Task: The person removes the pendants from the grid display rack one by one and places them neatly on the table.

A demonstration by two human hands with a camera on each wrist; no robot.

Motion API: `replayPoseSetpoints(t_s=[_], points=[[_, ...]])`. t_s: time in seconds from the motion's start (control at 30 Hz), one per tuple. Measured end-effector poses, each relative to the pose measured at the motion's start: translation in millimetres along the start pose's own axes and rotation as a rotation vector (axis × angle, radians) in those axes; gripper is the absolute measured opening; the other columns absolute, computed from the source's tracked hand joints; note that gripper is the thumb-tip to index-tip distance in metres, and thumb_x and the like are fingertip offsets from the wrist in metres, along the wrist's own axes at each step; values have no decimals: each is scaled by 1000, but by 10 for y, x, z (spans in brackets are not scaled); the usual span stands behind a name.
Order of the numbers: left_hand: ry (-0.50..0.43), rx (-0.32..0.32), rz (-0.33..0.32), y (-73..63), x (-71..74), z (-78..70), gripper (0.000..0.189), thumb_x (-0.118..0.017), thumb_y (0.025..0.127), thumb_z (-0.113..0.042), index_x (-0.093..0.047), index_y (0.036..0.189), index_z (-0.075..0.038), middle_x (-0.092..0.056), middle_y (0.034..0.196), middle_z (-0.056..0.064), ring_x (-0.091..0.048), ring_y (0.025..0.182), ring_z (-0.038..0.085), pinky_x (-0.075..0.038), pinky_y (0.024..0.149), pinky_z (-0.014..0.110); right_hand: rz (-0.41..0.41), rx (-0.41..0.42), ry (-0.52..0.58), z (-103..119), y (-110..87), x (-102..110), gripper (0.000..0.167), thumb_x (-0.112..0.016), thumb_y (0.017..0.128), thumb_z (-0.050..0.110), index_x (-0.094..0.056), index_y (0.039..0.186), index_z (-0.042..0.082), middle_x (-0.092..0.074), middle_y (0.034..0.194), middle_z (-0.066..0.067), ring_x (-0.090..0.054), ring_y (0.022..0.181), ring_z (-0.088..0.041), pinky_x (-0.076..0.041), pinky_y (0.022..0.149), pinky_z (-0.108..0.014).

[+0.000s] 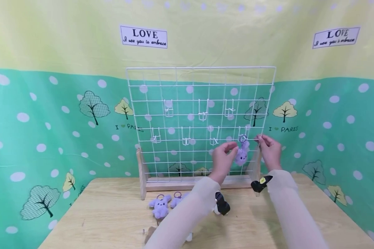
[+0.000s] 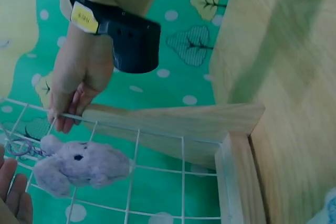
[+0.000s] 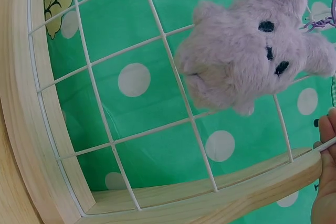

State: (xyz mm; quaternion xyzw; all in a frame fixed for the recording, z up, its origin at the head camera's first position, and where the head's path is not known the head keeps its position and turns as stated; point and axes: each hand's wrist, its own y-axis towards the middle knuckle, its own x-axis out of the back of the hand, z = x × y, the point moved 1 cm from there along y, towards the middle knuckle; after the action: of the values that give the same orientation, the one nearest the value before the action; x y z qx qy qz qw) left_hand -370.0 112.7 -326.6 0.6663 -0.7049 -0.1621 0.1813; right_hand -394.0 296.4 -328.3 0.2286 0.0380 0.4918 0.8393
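A purple plush keychain (image 1: 241, 157) hangs by its ring (image 1: 243, 138) from the lower-right hook of a white wire grid (image 1: 200, 67). Its dark eyes face out in the right wrist view, where the plush (image 3: 241, 56) fills the upper right. Just left of it, my left hand (image 1: 223, 160) is raised with loosely bent fingers and holds nothing. Those fingers (image 2: 16, 198) appear beside the ring in the left wrist view. My right hand (image 1: 270, 151) pinches the grid's right edge wire, just above the wooden side post (image 1: 256, 164).
A wooden base (image 1: 199, 184) supports the grid on the table (image 1: 112, 211). More white hooks (image 1: 203, 112) sit in two rows across the wires. In front lie purple plush keychains (image 1: 160, 206) and a brown item (image 1: 150, 233), partly covered by my left sleeve. A patterned curtain (image 1: 65, 138) stands behind.
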Motion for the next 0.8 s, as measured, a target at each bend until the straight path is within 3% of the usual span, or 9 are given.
replayPoseSetpoints(t_s=[0.33,0.8], points=[[21,-15,-50,152,-191,14,16,-66,88,-12,-70,103,-9,-70,95,-3,-62,84,3,-51,73,17,3,-6,-1,-23,3,-18,43,-53,94,38,-59,125,9,-65,119,-6,-61,105,-10,-48,90,-21],[30,3,-76,269,-194,-11,10,-66,89,-16,-72,95,-11,-68,83,-6,-59,74,2,-50,66,19,4,-20,7,1,21,-2,43,-52,95,37,-58,126,9,-64,121,-7,-61,109,-14,-47,94,-27]])
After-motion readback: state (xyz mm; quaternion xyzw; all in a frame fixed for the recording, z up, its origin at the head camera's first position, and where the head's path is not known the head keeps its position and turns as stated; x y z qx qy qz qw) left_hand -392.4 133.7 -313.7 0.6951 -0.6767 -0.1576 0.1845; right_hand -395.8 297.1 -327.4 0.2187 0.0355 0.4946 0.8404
